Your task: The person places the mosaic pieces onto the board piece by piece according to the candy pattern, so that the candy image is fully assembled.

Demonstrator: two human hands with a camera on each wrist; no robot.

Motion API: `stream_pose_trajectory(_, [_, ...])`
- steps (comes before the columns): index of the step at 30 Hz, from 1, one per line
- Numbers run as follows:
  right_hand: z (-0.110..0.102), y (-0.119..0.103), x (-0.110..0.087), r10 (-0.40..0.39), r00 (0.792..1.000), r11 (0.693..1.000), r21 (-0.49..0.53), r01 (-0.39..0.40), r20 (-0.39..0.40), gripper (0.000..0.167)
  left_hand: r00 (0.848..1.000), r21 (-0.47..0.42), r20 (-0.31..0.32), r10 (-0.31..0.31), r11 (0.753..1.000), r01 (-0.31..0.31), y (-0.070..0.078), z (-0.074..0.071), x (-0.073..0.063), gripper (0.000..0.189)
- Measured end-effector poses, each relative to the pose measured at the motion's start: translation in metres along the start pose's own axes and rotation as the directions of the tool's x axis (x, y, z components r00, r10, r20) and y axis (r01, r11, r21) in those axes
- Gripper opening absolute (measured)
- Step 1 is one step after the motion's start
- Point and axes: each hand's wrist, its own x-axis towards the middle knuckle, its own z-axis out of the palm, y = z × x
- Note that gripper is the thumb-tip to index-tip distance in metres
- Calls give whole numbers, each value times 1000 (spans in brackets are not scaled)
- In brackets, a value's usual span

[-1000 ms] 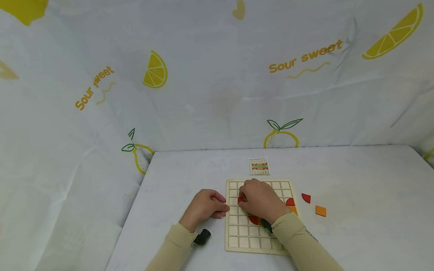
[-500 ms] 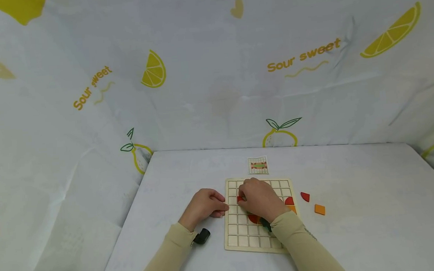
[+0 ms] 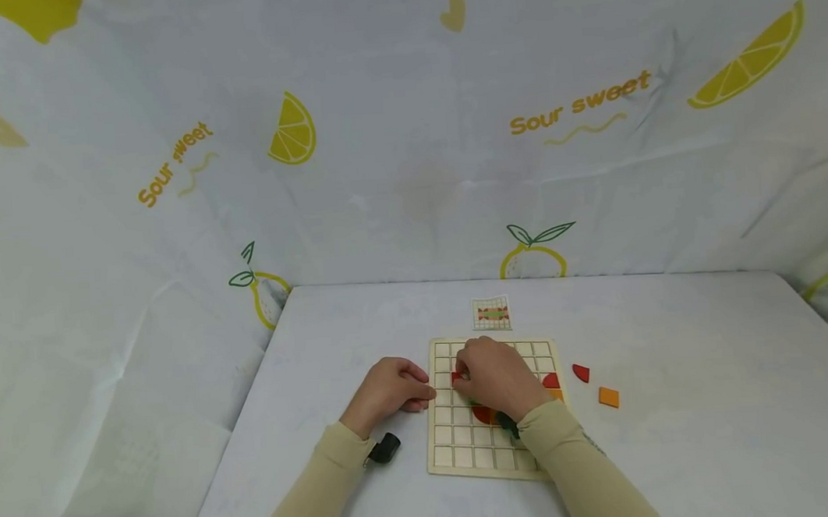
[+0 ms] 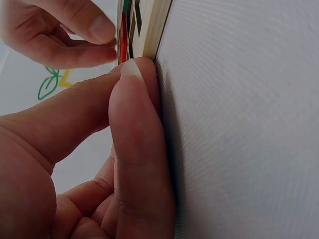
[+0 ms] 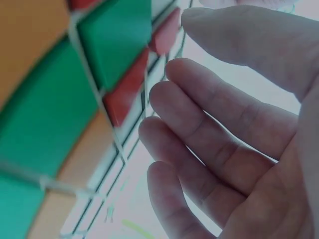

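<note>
A pale wooden grid board [image 3: 454, 455] lies on the table with red, orange and green flat pieces in its cells. My right hand [image 3: 500, 375] reaches over it, thumb and index fingertips pinching a red piece [image 5: 167, 32] at an upper-left cell; its other fingers stretch out loosely in the right wrist view. The green piece [image 5: 117, 40] and another red piece [image 5: 124, 97] lie beside those fingers. My left hand [image 3: 389, 389] rests on the table, fingers loosely bent, thumb and index fingertips together against the board's left edge. The right hand hides part of the pattern.
A small printed pattern card [image 3: 491, 314] lies behind the board. To the right are a loose red quarter-round piece [image 3: 581, 372] and an orange square [image 3: 609, 397]. A white curtain [image 3: 409, 173] with lemon prints stands behind the table [image 3: 701, 376].
Both hands keep nearly the same place; the right fingers shift only slightly at the red piece. The whole view drifts up a little.
</note>
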Motion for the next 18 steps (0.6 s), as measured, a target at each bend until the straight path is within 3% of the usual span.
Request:
stream_pose_trajectory(7, [-24,33,-23,55,998,998,43,-55,5,13,1000,13,-5,-16,1000,16,1,3,1,25])
stream_pose_trajectory(18, [-63,105,-94,162,986,987,-24,-161,36,16,1000,18,-10,-23,1000,24,0,1,0,29])
